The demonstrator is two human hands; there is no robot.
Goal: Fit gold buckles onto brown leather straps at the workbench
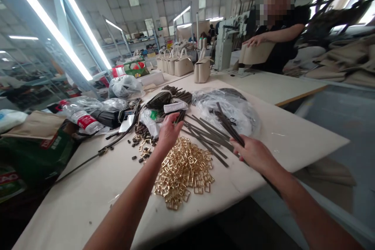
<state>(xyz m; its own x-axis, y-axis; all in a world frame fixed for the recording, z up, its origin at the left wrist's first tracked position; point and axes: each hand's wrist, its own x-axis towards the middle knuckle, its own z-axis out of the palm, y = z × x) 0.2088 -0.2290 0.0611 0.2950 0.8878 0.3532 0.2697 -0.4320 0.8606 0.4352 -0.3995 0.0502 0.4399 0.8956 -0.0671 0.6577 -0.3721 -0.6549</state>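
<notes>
My right hand (250, 151) is closed around a bundle of dark narrow strips (225, 122), held at a slant above the table. My left hand (169, 131) reaches over the far side of a heap of gold rectangular buckles (184, 170). Its thumb and forefinger are apart, and I see nothing between them; the other fingers are partly hidden. Just beyond it lies a folded white piece (175, 106) on a thick pile of dark strips (178, 94). Between my hands, loose dark strips (209, 136) lie spread on the pale table (129, 199).
Clear plastic wrapping (246, 115) lies behind the strips. Small dark pieces (141, 138) are scattered left of the buckles. A red-labelled bottle (84, 119) and bags crowd the left. Beige handbags (183, 66) stand at the back. A person (275, 27) works at a sewing machine (224, 45).
</notes>
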